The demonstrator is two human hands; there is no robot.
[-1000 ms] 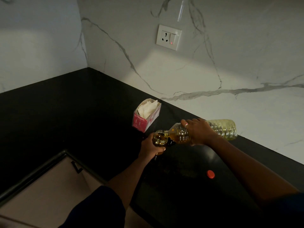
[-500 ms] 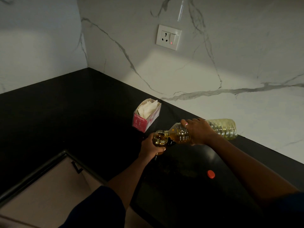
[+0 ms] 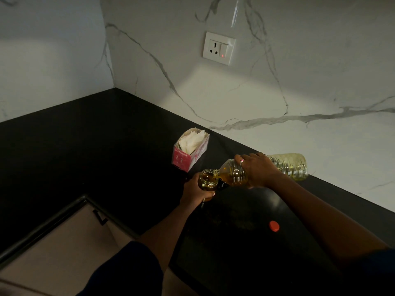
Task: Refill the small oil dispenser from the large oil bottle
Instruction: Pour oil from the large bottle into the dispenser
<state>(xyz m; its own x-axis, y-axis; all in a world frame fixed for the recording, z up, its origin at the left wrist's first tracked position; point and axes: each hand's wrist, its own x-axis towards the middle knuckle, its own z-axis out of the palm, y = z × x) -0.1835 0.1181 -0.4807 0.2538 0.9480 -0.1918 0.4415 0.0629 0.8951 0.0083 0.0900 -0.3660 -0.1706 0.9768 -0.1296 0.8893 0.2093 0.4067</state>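
The right hand (image 3: 259,170) wraps the large ribbed plastic oil bottle (image 3: 287,165), tipped nearly flat so its mouth meets the small glass dispenser (image 3: 208,180); the left hand (image 3: 196,192) clasps that dispenser steady over the black worktop (image 3: 106,146).

Left hand (image 3: 197,192), right hand (image 3: 256,169): curled grips.

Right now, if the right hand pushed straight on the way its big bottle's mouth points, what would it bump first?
Probably the small oil dispenser, gripped by the left hand. The right hand tips the large oil bottle so its mouth sits at the dispenser's rim; whether they touch is unclear.
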